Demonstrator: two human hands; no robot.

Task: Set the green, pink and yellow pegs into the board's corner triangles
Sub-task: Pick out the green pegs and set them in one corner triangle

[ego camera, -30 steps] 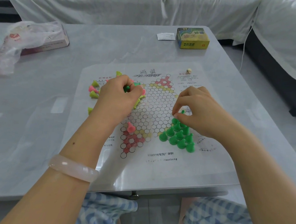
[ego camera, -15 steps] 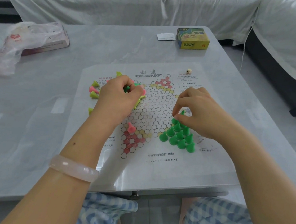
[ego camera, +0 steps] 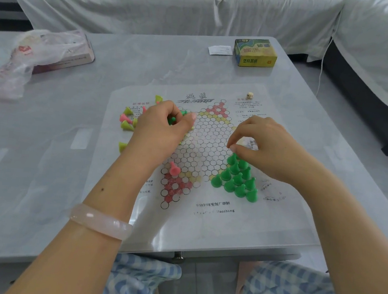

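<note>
The paper board lies flat on the grey table. Several green pegs stand packed in its near-right triangle. My right hand hovers at that cluster's far tip, thumb and forefinger pinching the head of the topmost green peg. My left hand rests over the board's left side and grips a few green pegs in curled fingers. One pink peg stands at the top of the near pink triangle. Loose yellow and pink pegs lie left of the board.
A yellow game box and a paper slip sit at the table's far side, a small die on the board's far right corner. A plastic bag over a pink box lies far left. Sheet-covered sofas surround the table.
My right hand has lowered its green peg onto the far tip of the green cluster; the peg's tip no longer shows above my thumb. My left hand has hardly moved.
</note>
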